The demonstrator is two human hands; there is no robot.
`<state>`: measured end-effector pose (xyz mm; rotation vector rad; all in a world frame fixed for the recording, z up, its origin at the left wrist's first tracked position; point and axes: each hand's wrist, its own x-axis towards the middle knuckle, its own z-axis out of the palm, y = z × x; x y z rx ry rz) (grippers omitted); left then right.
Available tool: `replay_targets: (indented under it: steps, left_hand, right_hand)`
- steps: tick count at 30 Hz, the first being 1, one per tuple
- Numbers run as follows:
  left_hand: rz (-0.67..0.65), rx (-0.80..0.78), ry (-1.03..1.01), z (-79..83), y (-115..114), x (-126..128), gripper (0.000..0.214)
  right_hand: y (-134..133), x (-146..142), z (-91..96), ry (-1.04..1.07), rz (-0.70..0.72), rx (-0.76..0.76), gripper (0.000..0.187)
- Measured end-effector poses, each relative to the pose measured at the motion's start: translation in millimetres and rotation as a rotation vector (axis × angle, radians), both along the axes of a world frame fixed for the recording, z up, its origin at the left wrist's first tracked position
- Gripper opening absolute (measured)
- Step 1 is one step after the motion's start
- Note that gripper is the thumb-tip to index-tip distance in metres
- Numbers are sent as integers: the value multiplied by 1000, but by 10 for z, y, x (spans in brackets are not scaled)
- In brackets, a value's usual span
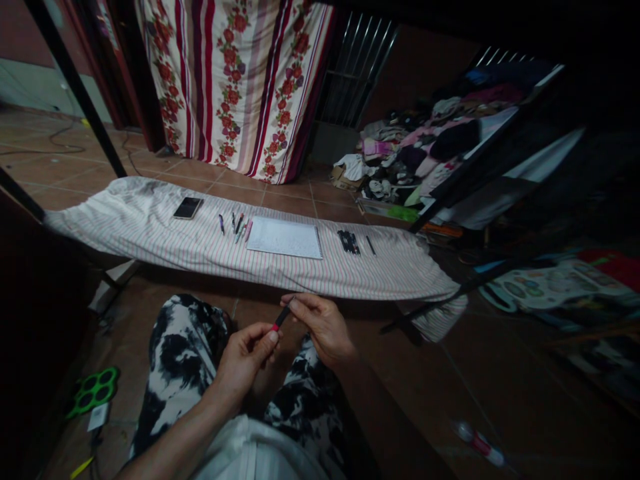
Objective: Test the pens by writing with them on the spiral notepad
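Both my hands hold one dark pen (283, 315) with a red end above my lap. My left hand (246, 357) pinches the red end, and my right hand (323, 325) pinches the far end. In front of me lies a striped padded board (150, 227). On it rest a white spiral notebook (285, 237), a black phone (187, 207), several pens (237, 225) left of the notebook and several dark pens (350, 241) to its right.
A floral striped cloth (235, 80) hangs at the back. A heap of clothes (415, 153) lies on the tiled floor at right. A green plastic piece (93, 390) sits on the floor at lower left, a colourful tray (545, 283) at right.
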<state>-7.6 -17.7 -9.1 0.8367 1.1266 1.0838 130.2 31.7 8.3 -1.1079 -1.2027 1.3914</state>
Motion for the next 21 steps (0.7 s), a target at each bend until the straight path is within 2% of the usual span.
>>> replay_targets:
  steps: [11, 21]
  left_hand:
    - [34, -6, 11, -65, 22, 30, 36]
    - [10, -31, -22, -50, 25, 2, 33]
  right_hand:
    - [15, 9, -13, -124, -60, 4, 23]
    - [-14, 10, -25, -45, 31, 22, 25]
